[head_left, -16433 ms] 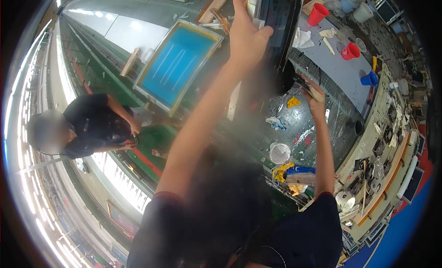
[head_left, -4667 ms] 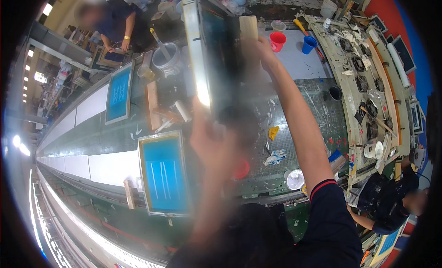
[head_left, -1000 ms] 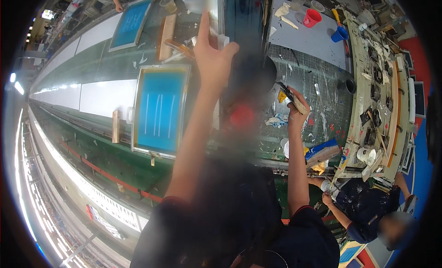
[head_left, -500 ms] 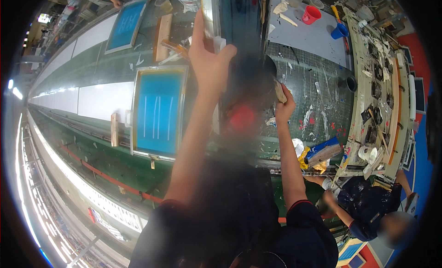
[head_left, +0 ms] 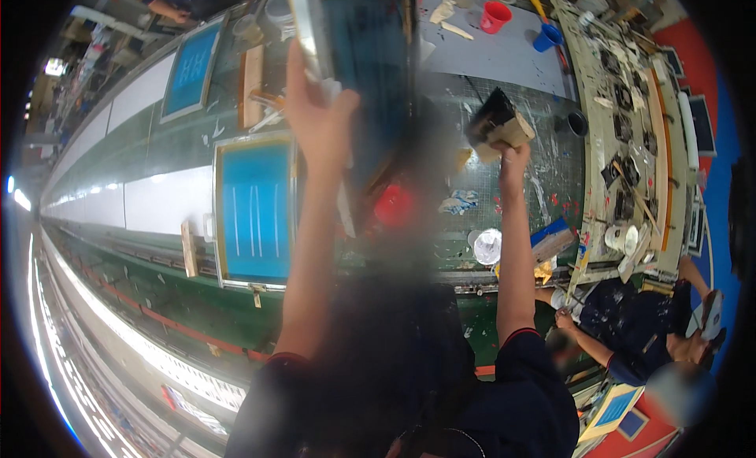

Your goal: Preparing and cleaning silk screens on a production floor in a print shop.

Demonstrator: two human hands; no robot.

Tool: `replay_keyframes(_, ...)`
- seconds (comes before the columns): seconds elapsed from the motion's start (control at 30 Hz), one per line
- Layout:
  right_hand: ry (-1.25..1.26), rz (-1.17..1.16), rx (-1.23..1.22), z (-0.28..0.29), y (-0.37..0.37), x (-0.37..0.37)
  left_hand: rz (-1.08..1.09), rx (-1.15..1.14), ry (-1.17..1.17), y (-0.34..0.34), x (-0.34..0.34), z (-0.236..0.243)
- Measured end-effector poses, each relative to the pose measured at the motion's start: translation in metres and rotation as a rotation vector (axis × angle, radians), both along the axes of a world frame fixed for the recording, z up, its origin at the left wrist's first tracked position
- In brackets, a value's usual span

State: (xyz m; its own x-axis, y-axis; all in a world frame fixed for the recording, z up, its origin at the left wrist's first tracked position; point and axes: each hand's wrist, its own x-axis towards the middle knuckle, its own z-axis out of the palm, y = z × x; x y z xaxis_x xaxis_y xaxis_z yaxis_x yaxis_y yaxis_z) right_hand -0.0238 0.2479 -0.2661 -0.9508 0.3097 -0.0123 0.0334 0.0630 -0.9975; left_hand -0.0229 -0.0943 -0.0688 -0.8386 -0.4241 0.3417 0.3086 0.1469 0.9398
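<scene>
Left hand (head_left: 319,121): thumb spread, gripping dark framed screen (head_left: 366,68) | right hand (head_left: 514,159): pinching wood-edged black tool (head_left: 499,121)

Legible text: none, seen from where I stand. Near blue screen (head_left: 256,222), near long edge of the tabletop (head_left: 173,143): parallel pale strokes, not identifiable as letters or digits. Far blue screen (head_left: 190,72), far long edge: pale figures; whether these are characters cannot be determined. Raised framed panel (head_left: 366,64): too blurred to show lettering. Red, white and blue sheet (head_left: 193,411), beyond the near edge: marks too small to read.
</scene>
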Motion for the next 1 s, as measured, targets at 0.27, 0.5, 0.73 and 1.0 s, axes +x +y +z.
replay_keyframes(0.27,0.070,0.095,-0.192,0.012,-0.064,-0.002,-0.001,-0.030,-0.054,0.021,0.000,0.007)
replay_keyframes(0.5,0.253,0.237,0.355,0.000,-0.098,-0.026,0.075,-0.149,0.120,0.031,-0.002,0.024)
replay_keyframes(0.73,0.076,0.133,0.670,-0.039,-0.055,0.002,0.032,-0.195,-0.049,0.034,0.011,0.006)
replay_keyframes(1.0,0.062,0.236,0.979,-0.037,-0.011,0.016,0.029,-0.077,-0.175,0.016,0.013,0.006)
